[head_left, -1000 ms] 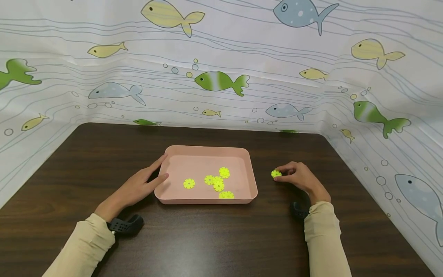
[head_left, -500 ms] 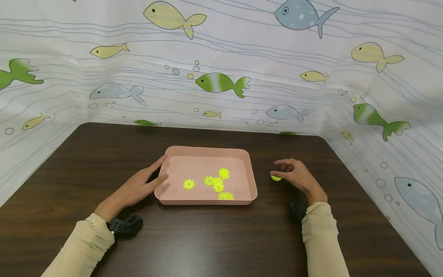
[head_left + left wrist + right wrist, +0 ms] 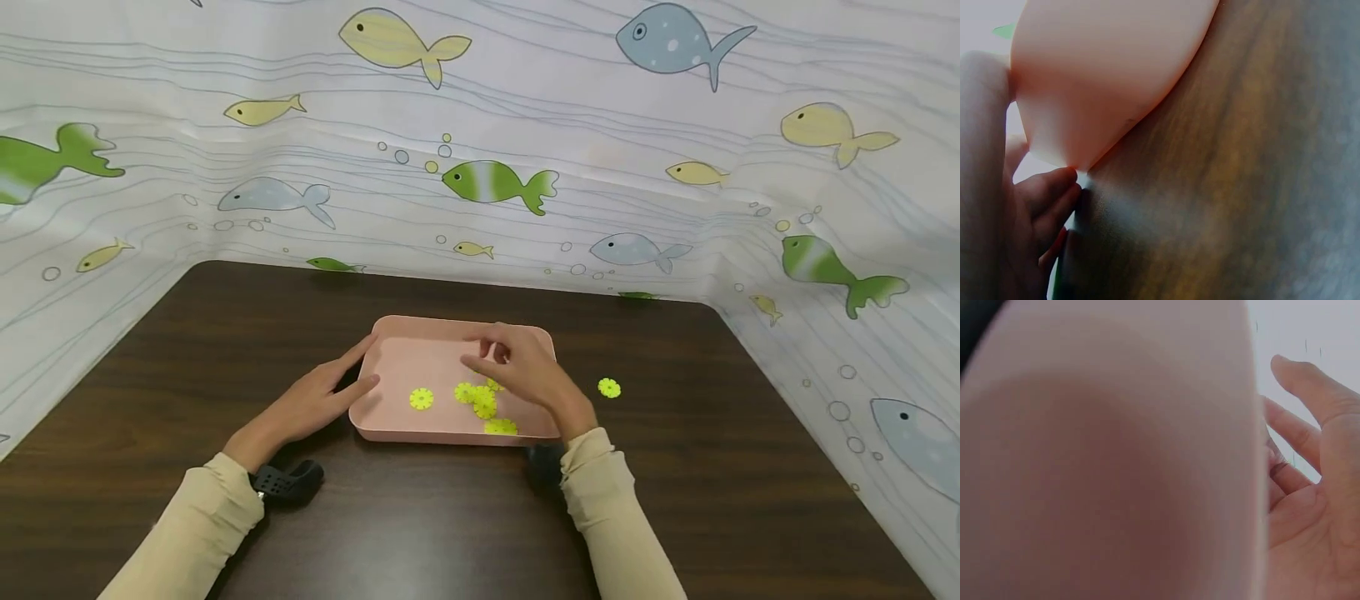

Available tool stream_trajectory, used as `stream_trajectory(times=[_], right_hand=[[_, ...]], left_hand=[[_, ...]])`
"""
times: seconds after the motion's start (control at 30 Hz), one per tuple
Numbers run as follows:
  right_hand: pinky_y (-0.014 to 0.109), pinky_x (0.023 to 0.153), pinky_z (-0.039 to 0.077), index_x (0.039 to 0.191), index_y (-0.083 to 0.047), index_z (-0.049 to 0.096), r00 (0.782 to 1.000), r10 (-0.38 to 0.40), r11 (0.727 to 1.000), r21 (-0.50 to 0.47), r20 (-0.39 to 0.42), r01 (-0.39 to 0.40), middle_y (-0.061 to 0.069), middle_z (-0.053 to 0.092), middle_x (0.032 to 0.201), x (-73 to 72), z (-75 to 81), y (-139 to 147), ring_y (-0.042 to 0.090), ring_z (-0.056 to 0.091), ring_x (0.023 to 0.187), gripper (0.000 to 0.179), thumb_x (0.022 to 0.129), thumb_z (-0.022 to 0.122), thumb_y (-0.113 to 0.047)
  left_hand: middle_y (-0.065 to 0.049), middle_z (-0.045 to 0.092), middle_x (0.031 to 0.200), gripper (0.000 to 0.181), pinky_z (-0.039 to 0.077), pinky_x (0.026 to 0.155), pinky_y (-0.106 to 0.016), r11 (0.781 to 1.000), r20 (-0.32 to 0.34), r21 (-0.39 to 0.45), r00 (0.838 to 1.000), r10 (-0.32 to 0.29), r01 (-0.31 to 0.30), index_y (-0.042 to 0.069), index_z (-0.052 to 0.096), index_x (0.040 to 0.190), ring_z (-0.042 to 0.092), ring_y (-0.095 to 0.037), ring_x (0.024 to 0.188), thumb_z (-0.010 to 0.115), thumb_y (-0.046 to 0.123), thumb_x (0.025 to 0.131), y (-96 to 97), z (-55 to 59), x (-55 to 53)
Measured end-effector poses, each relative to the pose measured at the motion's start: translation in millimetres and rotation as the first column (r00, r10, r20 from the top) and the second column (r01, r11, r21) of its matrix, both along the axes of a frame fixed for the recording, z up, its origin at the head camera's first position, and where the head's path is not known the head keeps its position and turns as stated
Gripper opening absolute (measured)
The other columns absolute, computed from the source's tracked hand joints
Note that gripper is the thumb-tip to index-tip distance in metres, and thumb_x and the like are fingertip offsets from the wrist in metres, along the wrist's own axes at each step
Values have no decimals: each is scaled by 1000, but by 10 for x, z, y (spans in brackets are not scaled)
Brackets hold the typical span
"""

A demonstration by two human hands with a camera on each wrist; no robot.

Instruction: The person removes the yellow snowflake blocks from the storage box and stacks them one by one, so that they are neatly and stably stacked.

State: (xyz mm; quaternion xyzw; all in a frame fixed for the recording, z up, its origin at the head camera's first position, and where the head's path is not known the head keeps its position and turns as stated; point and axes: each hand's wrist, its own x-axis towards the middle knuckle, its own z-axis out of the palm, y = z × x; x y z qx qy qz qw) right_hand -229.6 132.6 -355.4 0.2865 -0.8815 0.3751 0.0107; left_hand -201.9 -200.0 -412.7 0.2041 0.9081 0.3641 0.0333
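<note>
A shallow pink tray (image 3: 401, 358) lies on the dark table, with several bright yellow notched discs (image 3: 484, 403) in its right half and a single yellow disc (image 3: 422, 399) nearer its left side. My left hand (image 3: 309, 403) rests against the tray's left edge, fingers stretched out; the left wrist view has its fingertips at the tray wall (image 3: 1104, 69). Over the right part of the tray hovers my right hand (image 3: 531, 367), thumb and forefinger apart and nothing between them. It hides some of the tray and part of one disc. Blurred tray wall (image 3: 1104, 487) fills much of the right wrist view.
One more yellow disc (image 3: 609, 387) lies on the table to the right of the tray. A white fish-patterned sheet (image 3: 360, 133) stands around the back and sides of the wooden table (image 3: 420, 517). Black bands are on both wrists.
My right hand has let go of the yellow disc at the right and moved left over the tray. That disc stays on the table. The left hand keeps its place on the tray.
</note>
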Motion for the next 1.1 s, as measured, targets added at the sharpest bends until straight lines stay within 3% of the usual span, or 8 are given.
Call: stream_trajectory(times=[0.13,0.27,0.43,0.63,0.83,1.1], right_hand=[[26,65,50,128,-4,72,992,118,993,28,47,-119,0,64,92,-15,-91,-385,16,56,77,38,96,78,-23],[23,70,50,123,-3,75,982,146,983,90,119,-157,0,66,94,-6,-192,-543,12,57,78,36,92,81,-19],[23,74,49,114,-4,80,980,148,973,160,133,-169,1,63,89,8,-225,-612,13,56,82,32,86,87,-19],[23,74,48,114,-5,80,981,149,957,231,123,-174,1,61,89,20,-238,-624,15,54,84,30,87,85,-16],[24,76,50,111,-8,75,981,151,961,217,120,-174,1,63,91,37,-243,-620,14,56,83,25,88,84,-14],[22,75,52,120,-9,78,977,155,967,180,147,-180,-5,66,85,59,-249,-624,11,59,79,30,91,79,-7]], left_hand=[[-18,24,169,75,30,112,-73,1000,5,-10,1000,-4,4,25,14,168,33,-48,148,49,50,108,-7,10,8],[-19,25,168,74,31,112,-72,1000,0,-17,1000,-4,4,23,15,168,35,-48,148,49,50,108,1,12,-3],[-19,26,168,74,31,113,-71,1000,-8,-17,1000,0,0,21,15,168,35,-47,148,48,50,108,-7,29,-25],[-19,24,168,74,30,114,-70,1000,-1,-10,1000,-4,4,22,14,168,34,-46,149,48,49,108,-15,16,-31],[-19,24,168,74,31,113,-70,1000,-3,-12,1000,-2,2,22,13,168,33,-46,149,48,48,108,-15,11,-21],[-20,26,168,74,31,113,-71,1000,-8,-20,1000,1,-1,22,14,168,35,-47,148,49,49,108,-7,11,-20]])
